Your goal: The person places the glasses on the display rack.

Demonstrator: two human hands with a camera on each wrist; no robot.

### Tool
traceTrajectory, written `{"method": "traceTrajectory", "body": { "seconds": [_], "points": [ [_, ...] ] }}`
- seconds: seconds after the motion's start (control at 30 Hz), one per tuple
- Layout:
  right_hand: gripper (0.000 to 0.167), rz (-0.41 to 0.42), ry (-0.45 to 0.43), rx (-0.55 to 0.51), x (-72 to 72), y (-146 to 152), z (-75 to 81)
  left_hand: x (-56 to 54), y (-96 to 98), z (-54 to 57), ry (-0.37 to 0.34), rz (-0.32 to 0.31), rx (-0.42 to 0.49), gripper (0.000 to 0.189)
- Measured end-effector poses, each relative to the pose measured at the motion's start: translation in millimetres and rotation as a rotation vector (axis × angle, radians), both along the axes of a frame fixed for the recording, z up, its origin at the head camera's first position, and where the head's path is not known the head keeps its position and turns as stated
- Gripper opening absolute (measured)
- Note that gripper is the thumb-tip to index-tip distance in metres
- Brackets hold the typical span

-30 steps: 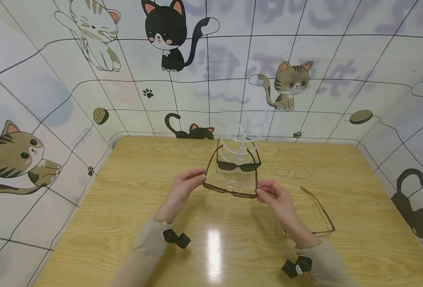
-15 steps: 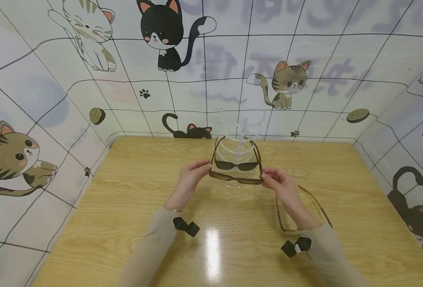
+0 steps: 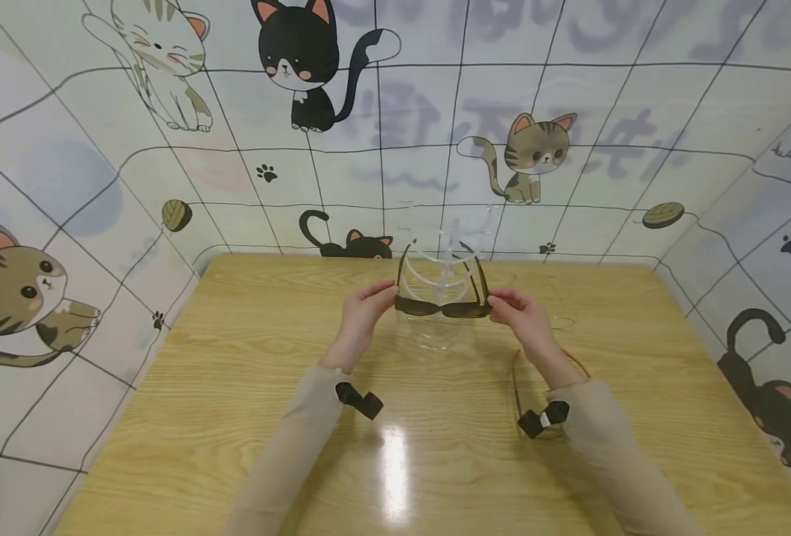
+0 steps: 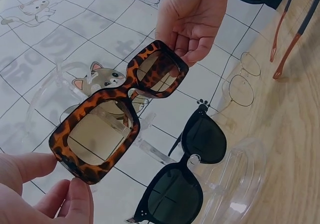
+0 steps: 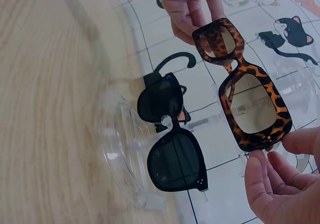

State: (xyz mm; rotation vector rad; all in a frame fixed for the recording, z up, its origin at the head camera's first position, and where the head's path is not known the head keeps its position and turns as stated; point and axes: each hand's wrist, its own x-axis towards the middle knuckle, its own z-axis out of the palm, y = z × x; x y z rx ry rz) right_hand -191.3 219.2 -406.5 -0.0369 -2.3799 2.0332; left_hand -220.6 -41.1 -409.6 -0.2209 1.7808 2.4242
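Tortoiseshell sunglasses with squarish lenses are held level between two hands. My left hand pinches one outer corner with thumb and fingers. The other corner is gripped the same way by my right hand. The temples point away, toward the clear display stand, and reach around its upper part. Lower on that stand sits a pair of black sunglasses with dark lenses, mostly covered by the tortoiseshell pair in the head view. Whether the held pair touches the stand, I cannot tell.
Thin wire-rimmed glasses lie on the wooden table right of the stand. Glasses with orange-brown temple tips lie nearer, partly hidden beneath the right forearm. A cat-patterned wall rises behind the table.
Both hands have carried the tortoiseshell sunglasses forward and up to the stand, and their front now overlaps the black pair in the head view. The head view has shifted slightly.
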Motion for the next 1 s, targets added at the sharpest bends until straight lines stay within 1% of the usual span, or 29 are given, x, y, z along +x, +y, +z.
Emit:
{"method": "traceTrajectory", "body": {
  "seconds": [0.13, 0.27, 0.4, 0.53, 0.63, 0.73, 1.0],
  "points": [
    [0.038, -0.016, -0.018, 0.013, -13.6, 0, 2.0, -10.2, 2.8, 0.9, -0.005, 0.036, 0.013, 0.035],
    [0.039, -0.022, -0.042, 0.039, -24.7, -1, 3.5, -18.5, 5.1, 2.1, -0.02, 0.055, 0.03, 0.035],
    [0.041, -0.024, -0.058, 0.026, -34.9, 1, 3.1, -25.0, 8.8, 3.8, -0.031, 0.065, 0.044, 0.034],
    [0.041, -0.031, -0.066, -0.006, -44.0, 3, 0.4, -31.5, 12.3, 1.8, -0.046, 0.084, 0.052, 0.033],
    [0.039, -0.033, -0.072, -0.031, -48.7, 4, -2.0, -35.3, 14.6, -1.4, -0.054, 0.104, 0.066, 0.034],
    [0.039, -0.033, -0.074, -0.05, -52.2, 5, -5.0, -38.1, 17.4, -4.5, -0.046, 0.115, 0.072, 0.033],
    [0.039, -0.035, -0.072, -0.06, -56.2, 8, -10.2, -39.8, 20.6, -9.3, -0.026, 0.124, 0.059, 0.03]
  ]
}}
